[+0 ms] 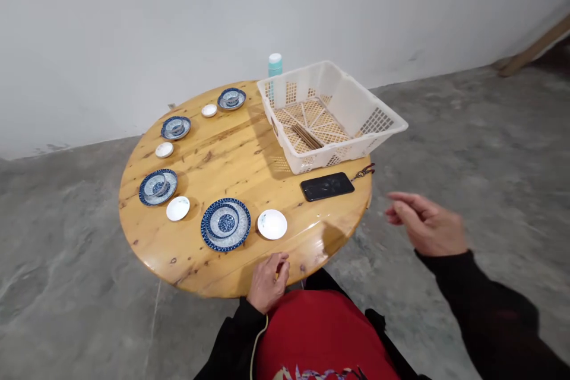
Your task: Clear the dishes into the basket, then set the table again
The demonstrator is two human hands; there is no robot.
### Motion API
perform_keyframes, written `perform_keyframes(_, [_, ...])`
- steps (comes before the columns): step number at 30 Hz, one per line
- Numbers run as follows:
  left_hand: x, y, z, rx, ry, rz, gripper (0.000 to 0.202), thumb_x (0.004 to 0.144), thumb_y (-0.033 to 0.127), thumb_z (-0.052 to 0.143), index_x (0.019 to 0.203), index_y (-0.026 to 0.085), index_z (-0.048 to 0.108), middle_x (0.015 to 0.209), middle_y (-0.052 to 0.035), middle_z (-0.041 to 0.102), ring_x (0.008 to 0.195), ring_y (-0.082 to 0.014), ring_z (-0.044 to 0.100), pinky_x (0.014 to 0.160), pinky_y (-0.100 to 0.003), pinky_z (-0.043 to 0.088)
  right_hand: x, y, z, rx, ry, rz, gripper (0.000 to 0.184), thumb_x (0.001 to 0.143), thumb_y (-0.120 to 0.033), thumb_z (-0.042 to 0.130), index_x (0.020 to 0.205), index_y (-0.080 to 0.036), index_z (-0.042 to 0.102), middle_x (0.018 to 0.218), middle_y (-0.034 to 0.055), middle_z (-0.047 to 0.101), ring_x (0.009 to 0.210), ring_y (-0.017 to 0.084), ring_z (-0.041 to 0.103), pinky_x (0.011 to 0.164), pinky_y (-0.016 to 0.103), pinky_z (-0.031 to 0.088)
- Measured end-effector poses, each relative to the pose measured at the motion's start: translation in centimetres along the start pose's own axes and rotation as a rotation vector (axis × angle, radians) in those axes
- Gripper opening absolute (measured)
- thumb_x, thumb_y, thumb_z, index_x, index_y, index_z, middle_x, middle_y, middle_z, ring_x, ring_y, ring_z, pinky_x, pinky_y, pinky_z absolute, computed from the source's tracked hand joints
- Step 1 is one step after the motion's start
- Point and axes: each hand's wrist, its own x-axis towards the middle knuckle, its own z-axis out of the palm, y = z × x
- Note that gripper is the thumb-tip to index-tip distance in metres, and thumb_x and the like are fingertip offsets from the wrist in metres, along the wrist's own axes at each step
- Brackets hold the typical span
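Note:
My left hand (268, 279) rests at the near edge of the round wooden table (222, 154), fingers curled loosely with nothing in them. My right hand (425, 224) hovers in the air to the right of the table, fingers apart and empty. Nearest my left hand are a blue patterned plate (225, 224) and a small white dish (272, 224). A black phone (327, 186) lies further right, between the hands. A white plastic basket (332, 113) with chopsticks (306, 136) inside stands at the table's far right.
Three more blue plates with bowls (157, 186) (176, 127) (231, 98) and small white dishes (177, 208) (164, 149) (209, 110) ring the table's left and far side. A white bottle with a teal cap (275, 65) stands behind the basket. Keys (364, 172) lie beside the phone. Concrete floor surrounds the table.

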Motion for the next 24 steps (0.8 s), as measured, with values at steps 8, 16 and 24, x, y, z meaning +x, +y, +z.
perform_keyframes(8, [-0.4,-1.2,0.1,-0.081,0.203,-0.095,0.026,0.101,0.032,0.044,0.110,0.021,0.066,0.094,-0.0056,0.078,0.086,-0.0179,0.076,0.081,-0.028,0.059,12.4,-8.2,0.8,-0.372,-0.075,-0.301,0.028,0.094,-0.022,0.056,0.108,-0.006,0.074,0.080,0.0053,0.076,0.065,0.007,0.067,0.069,0.018,0.047])
perform_keyframes(16, [-0.8,-0.8,1.9,-0.125,0.422,-0.323,0.037,0.102,0.044,0.042,0.114,0.019,0.067,0.092,-0.0068,0.079,0.083,-0.0193,0.077,0.081,-0.031,0.062,26.0,-7.7,8.4,-0.888,-0.379,-0.324,0.045,0.095,-0.039,0.053,0.114,-0.003,0.073,0.106,0.0141,0.078,0.096,0.020,0.072,0.082,0.027,0.048])
perform_keyframes(24, [-0.5,0.3,4.6,-0.109,0.581,-0.463,0.041,0.099,0.051,0.045,0.110,0.018,0.068,0.089,-0.0075,0.078,0.081,-0.0203,0.077,0.081,-0.034,0.063,33.7,-0.7,16.6,-1.296,-0.746,-0.270,0.053,0.096,-0.051,0.054,0.116,-0.007,0.075,0.116,0.0229,0.073,0.110,0.034,0.069,0.088,0.038,0.051])
